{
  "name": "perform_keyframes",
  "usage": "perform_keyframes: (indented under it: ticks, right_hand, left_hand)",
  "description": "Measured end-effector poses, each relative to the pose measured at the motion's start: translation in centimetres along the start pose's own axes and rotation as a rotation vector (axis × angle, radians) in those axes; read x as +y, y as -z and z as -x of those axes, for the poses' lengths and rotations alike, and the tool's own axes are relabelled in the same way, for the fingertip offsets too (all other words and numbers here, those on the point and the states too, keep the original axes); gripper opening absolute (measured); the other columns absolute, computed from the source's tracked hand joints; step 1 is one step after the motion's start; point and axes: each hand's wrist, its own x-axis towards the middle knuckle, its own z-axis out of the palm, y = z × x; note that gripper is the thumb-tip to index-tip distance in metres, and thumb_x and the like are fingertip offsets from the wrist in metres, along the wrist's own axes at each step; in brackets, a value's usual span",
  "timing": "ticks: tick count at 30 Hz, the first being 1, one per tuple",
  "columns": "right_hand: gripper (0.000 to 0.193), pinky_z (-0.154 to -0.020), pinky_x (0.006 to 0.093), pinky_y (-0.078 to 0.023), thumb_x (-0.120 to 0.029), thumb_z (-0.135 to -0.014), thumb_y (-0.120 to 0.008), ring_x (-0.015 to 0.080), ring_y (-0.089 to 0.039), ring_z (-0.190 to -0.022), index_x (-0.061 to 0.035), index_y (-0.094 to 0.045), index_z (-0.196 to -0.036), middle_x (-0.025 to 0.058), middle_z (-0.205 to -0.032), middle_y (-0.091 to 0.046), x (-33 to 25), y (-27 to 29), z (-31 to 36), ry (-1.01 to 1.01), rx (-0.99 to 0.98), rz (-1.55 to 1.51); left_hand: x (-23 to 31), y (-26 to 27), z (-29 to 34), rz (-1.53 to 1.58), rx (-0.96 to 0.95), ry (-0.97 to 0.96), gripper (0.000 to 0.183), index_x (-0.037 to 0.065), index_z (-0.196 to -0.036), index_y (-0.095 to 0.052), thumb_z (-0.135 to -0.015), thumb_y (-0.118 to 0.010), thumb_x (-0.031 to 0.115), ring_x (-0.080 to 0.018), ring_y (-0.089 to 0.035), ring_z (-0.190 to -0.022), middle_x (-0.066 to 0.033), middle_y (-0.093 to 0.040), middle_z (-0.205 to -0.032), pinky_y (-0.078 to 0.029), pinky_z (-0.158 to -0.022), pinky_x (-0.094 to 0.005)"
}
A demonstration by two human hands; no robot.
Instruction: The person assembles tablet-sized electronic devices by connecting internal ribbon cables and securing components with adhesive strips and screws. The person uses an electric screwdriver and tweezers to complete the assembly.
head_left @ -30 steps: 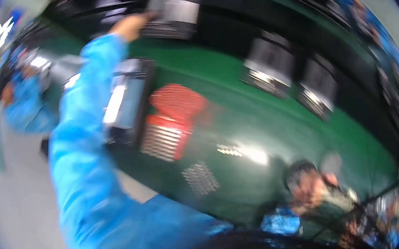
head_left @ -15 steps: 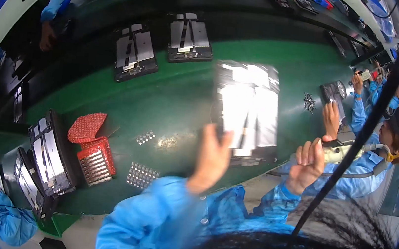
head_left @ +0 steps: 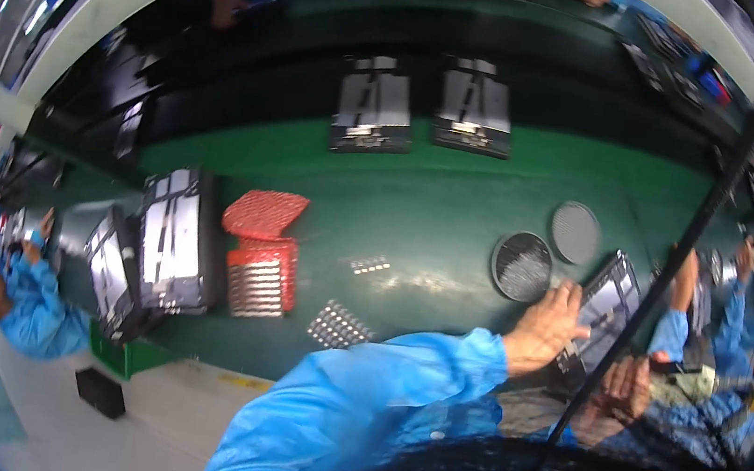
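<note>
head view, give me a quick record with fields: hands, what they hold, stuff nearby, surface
left hand: left hand grips the near edge of a dark rectangular panel with pale shiny strips
right hand: right hand at the lower edge of the same panel
hands state: both closed on the panel
nearby: two round dark mesh discs just left of the panel
further left: red ribbed plastic tray with its red lid behind it
surface: long green conveyor belt

Long green conveyor belt (head_left: pixel 457 198), pale grey floor (head_left: pixel 90 426) at lower left; white overhead beam (head_left: pixel 142 0), bright light
</note>
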Motion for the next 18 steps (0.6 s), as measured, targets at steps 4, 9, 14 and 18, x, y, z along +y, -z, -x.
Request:
perform_keyframes:
  ticks: [4,9,14,18]
  right_hand:
    - [0.028,-0.045,0.0225,-0.028,-0.009,-0.099,-0.056,0.0033,-0.033,-0.050,-0.0054,-0.051,-0.127,-0.0053,-0.068,-0.038,0.8,-1.8,-0.7,-0.024,-0.036,0.109]
    - [0.031,-0.044,0.0230,-0.029,-0.010,-0.096,-0.063,0.0076,-0.036,-0.047,-0.0042,-0.051,-0.124,-0.0030,-0.066,-0.041,5.5,-3.4,-0.5,-0.122,-0.030,0.105]
    - [0.037,-0.042,0.0218,-0.029,-0.009,-0.092,-0.066,0.0045,-0.032,-0.048,-0.0047,-0.049,-0.125,-0.0049,-0.068,-0.041,6.9,-7.3,-1.0,-0.176,-0.133,0.328]
    - [0.030,-0.044,0.0234,-0.026,-0.006,-0.093,-0.062,0.0057,-0.030,-0.049,-0.0045,-0.049,-0.121,-0.0029,-0.069,-0.037,7.7,-7.1,-1.2,-0.214,-0.167,0.236]
  left_hand:
    - [-4.5,18.0,-2.6,0.369,0.050,-0.062,0.037,0.003,-0.115,-0.063,-0.081,-0.074,0.009,-0.0307,-0.059,-0.111,-0.0126,-0.061,-0.111,-0.050,-0.096,-0.0395]
    - [-26.9,32.9,-0.9,-0.713,0.331,0.454,0.095,0.013,-0.143,-0.048,-0.060,-0.094,0.026,-0.0487,-0.051,-0.126,-0.0318,-0.048,-0.141,-0.036,-0.108,-0.0600]
    - [-29.1,34.3,-1.3,-0.436,0.432,0.314,0.070,0.004,-0.136,-0.057,-0.075,-0.086,0.020,-0.0400,-0.061,-0.117,-0.0206,-0.065,-0.125,-0.046,-0.103,-0.0475]
    - [-27.9,33.3,-3.1,0.205,0.648,0.561,0.078,-0.010,-0.142,-0.043,-0.080,-0.085,0.013,-0.0311,-0.065,-0.109,-0.0269,-0.058,-0.128,-0.056,-0.095,-0.0364]
